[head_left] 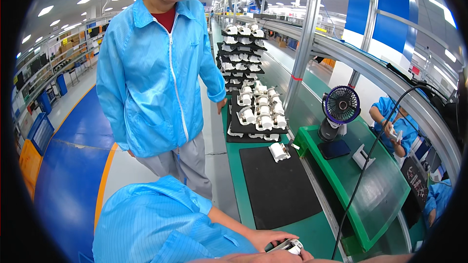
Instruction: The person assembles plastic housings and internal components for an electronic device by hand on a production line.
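At the lower edge, my left hand (pixel 265 238) is closed round a small white plastic part (pixel 294 246) with dark and silvery areas. My right hand (pixel 280 258) lies against the same part from below, its fingers closed on it and largely cut off by the picture's edge. Just beyond my hands, a black mat (pixel 278 190) covers part of the green bench (pixel 235 175). A single white housing with a cylindrical body (pixel 279 152) rests at the mat's far end.
Farther along the bench, several black trays (pixel 239 125) of white housings are stacked. Ahead to the left stands a person in a blue jacket (pixel 156 78). On the right, a green-framed sloping chute (pixel 341 185) carries a fan (pixel 341 104), a dark phone-like slab (pixel 334 149) and a white bracket (pixel 363 157). A cable (pixel 358 175) hangs nearby.
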`<state>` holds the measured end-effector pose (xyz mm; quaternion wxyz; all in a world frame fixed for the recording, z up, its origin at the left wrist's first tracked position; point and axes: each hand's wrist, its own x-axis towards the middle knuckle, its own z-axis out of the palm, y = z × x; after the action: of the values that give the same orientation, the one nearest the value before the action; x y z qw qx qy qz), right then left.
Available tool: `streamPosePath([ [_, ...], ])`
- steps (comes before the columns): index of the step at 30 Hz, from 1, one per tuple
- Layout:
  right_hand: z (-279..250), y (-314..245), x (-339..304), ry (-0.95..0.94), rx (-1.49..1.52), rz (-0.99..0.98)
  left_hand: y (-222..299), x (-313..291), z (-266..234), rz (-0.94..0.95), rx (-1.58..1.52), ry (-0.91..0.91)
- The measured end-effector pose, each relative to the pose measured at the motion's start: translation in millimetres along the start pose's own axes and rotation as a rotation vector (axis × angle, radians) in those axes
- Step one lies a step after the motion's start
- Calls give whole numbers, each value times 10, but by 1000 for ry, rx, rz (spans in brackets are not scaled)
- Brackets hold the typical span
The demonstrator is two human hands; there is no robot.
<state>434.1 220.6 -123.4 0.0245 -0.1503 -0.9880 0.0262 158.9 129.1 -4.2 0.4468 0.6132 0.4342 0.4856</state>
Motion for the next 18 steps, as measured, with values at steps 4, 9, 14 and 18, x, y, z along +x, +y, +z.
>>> streamPosePath([
  [4, -1753, -587, 334, 246, 770, 306, 57, -45, 39, 22, -24, 41],
  [9, -1633, -571, 288, 344, 745, 291, 26, -51, 129, 30, -55, 36],
  [14, -1005, -506, 174, 416, 992, 387, -37, -124, 271, -17, -222, -115],
  [18, -1556, -563, 481, 609, 821, 237, 19, -82, 35, -6, -37, -76],
])
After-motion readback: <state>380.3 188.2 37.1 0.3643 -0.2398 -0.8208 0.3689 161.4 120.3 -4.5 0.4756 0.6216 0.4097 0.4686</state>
